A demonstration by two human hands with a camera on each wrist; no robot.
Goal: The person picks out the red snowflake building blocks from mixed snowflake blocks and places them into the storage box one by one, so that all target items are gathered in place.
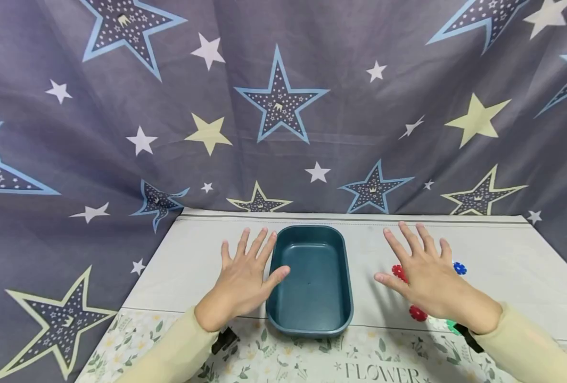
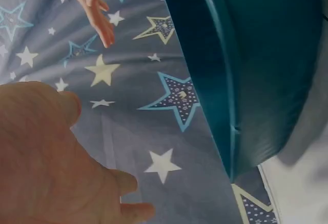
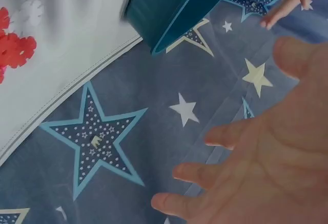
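Observation:
A dark teal rectangular tray (image 1: 309, 324) with rounded corners stands on the table, nothing visible inside it. My left hand (image 1: 245, 282) hovers with spread fingers at the tray's left side, its thumb overlapping the rim in the head view. To the right, my right hand (image 1: 429, 279) is held palm down with fingers apart, above several small notched plastic discs. A red disc (image 1: 418, 313), a blue disc (image 1: 459, 268) and a green disc (image 1: 453, 326) show around it; the hand hides others. In the right wrist view, red discs (image 3: 15, 49) lie on the white cloth. Both hands hold nothing.
The table has a white cloth (image 1: 206, 239) with a floral printed band (image 1: 283, 354) along the front. Behind it hangs a grey curtain (image 1: 340, 122) with stars, meeting the table's back edge. Dark straps (image 1: 224, 340) sit at both wrists.

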